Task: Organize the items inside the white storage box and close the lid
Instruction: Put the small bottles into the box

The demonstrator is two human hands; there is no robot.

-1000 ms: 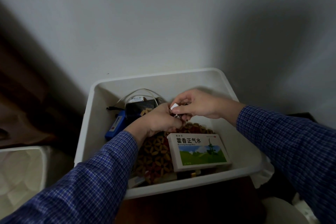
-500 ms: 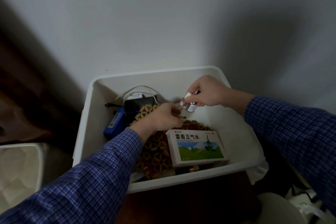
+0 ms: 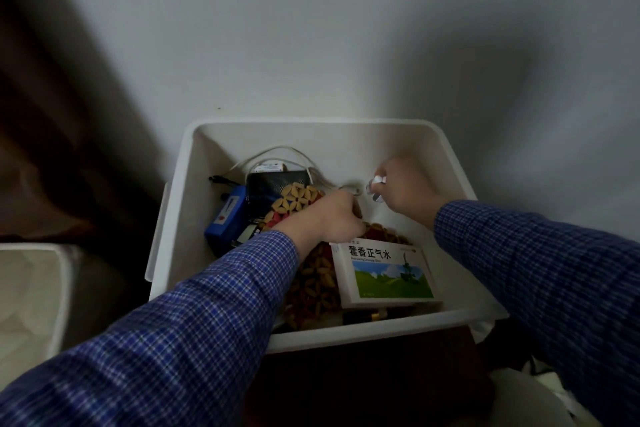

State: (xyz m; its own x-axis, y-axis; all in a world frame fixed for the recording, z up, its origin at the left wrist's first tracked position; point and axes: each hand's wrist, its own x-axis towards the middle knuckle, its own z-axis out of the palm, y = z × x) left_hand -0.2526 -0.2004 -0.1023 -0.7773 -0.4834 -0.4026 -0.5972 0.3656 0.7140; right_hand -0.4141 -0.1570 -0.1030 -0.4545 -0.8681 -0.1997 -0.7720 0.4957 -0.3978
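pale wall (image 3: pixel 311 28) fills the background, with a dark curtain-like strip down the far left. at lower left sits part of another pale container (image 3: pixel 31 288). the white storage box (image 3: pixel 173 218) stands open against the wall, no lid on it. inside, from the left – a blue device (image 3: pixel 227 218), a black mesh item (image 3: pixel 273 184) with a white cable (image 3: pixel 277 151) looped above it, and a patterned wooden mat (image 3: pixel 311 281). the left hand (image 3: pixel 332 218) rests on the mat, fingers curled under, grip unclear. a medicine carton (image 3: pixel 384 274) lies at front right. the right hand (image 3: pixel 405 187) pinches a small blurred bottle (image 3: pixel 375 187) – held above the box's back right floor.
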